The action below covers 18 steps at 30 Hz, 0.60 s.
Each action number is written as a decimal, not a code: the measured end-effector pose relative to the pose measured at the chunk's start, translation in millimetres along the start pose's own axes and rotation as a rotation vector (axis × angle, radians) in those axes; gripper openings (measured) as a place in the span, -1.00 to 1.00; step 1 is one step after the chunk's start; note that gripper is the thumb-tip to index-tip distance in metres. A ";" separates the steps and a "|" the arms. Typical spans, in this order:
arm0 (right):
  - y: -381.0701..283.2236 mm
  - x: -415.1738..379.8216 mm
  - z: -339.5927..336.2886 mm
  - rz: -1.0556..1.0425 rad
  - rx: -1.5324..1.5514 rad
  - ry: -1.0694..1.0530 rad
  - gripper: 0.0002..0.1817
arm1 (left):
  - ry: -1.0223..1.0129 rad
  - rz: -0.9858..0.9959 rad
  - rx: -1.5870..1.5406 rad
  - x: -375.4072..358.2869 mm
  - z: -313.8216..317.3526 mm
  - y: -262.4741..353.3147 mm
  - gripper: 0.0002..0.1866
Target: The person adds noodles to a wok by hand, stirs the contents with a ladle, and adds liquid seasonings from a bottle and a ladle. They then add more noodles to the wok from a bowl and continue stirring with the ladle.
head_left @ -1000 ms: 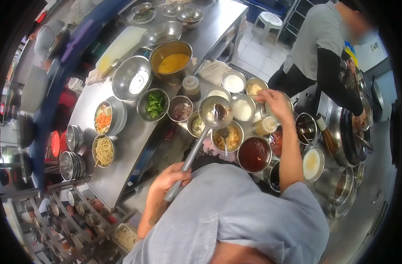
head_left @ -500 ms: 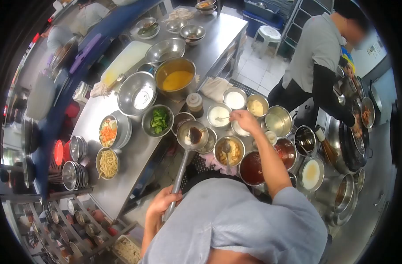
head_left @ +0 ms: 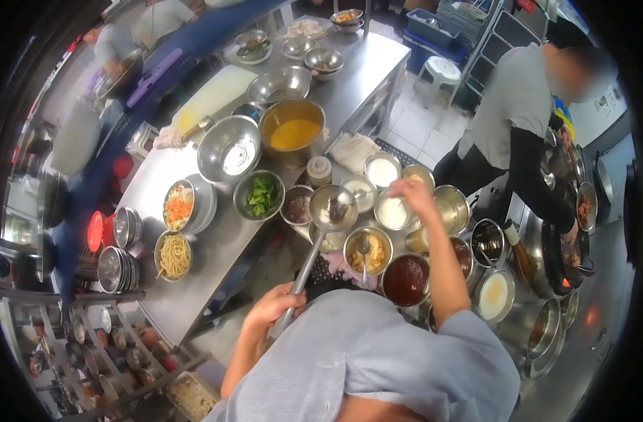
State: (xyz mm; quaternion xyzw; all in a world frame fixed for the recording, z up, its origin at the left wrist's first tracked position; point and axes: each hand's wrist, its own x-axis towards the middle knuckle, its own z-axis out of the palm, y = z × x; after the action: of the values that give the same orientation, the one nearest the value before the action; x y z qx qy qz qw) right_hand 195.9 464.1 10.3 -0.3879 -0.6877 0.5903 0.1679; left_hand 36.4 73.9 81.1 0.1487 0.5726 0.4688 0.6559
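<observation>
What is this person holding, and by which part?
The left grip holds a ladle by its handle, toward the end away from the ladle's cup. Whether the right grip holds anything can't be told.

We've got: metal ladle (head_left: 333, 224), handle (head_left: 309, 265) semi-matt; table (head_left: 367, 60) s/steel, v. glossy; pot (head_left: 306, 155) shiny metal; stool (head_left: 442, 69) smooth plast.; bottle (head_left: 319, 171) plast. too; rag (head_left: 355, 152) rough cloth; our shirt (head_left: 399, 352) matt cloth.

Brightly lit; curved wide-angle distortion, black vignette at edges. White glare on steel surface (head_left: 374, 60) and steel bowl (head_left: 212, 144); deep shadow beneath surface. Blurred patch over head of person (head_left: 515, 112) at right.
</observation>
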 end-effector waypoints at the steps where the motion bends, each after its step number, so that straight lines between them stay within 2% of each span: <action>1: 9.4 6.4 9.0 -0.038 -0.196 -0.109 -0.66 | -0.067 0.049 -0.161 13.6 1.5 -4.4 -0.82; 2: 27.7 17.7 17.7 -0.077 -0.392 -0.202 -0.65 | -0.082 0.082 -0.142 14.7 2.5 -3.5 -0.82; 3: 71.8 41.7 22.4 -0.089 -0.330 -0.331 -0.64 | -0.106 0.123 -0.109 16.3 2.3 -2.1 -0.81; 4: 75.0 47.4 22.1 -0.227 -0.552 -0.366 -0.65 | -0.141 0.178 -0.068 22.5 1.1 2.6 -0.81; 5: 56.6 39.8 22.4 -0.185 -0.712 -0.300 -0.62 | -0.145 0.183 -0.001 17.2 0.6 7.5 -0.80; 6: 7.2 10.6 21.9 -0.140 -0.823 -0.186 -0.51 | -0.145 0.133 -0.023 7.4 -2.2 6.7 -0.79; 8: -13.4 11.7 27.9 -0.236 -0.977 -0.013 -0.33 | -0.139 0.191 -0.003 -12.1 -6.5 3.3 -0.81; 10: -37.8 24.0 41.0 -0.265 -0.779 -0.092 -0.15 | -0.102 0.106 0.019 -26.2 -12.2 -2.8 -0.83; 12: -18.3 59.1 76.8 -0.370 -0.589 -0.112 -0.09 | 0.305 0.172 -0.137 -87.5 37.3 19.4 -0.60; 15: 4.5 91.4 127.4 -0.370 -0.445 -0.161 0.03 | 0.395 0.126 -0.230 -94.5 48.5 27.8 -0.71; 18: 19.3 96.3 171.2 -0.444 -0.460 0.022 0.06 | 0.231 0.076 -0.032 -59.1 -12.1 -26.6 -0.84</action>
State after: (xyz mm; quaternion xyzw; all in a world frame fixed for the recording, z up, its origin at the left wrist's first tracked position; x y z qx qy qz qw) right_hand 22.6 417.9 -72.1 -0.2624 -0.8691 0.3642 0.2078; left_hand 43.2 9.6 94.2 0.1047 0.6307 0.5163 0.5698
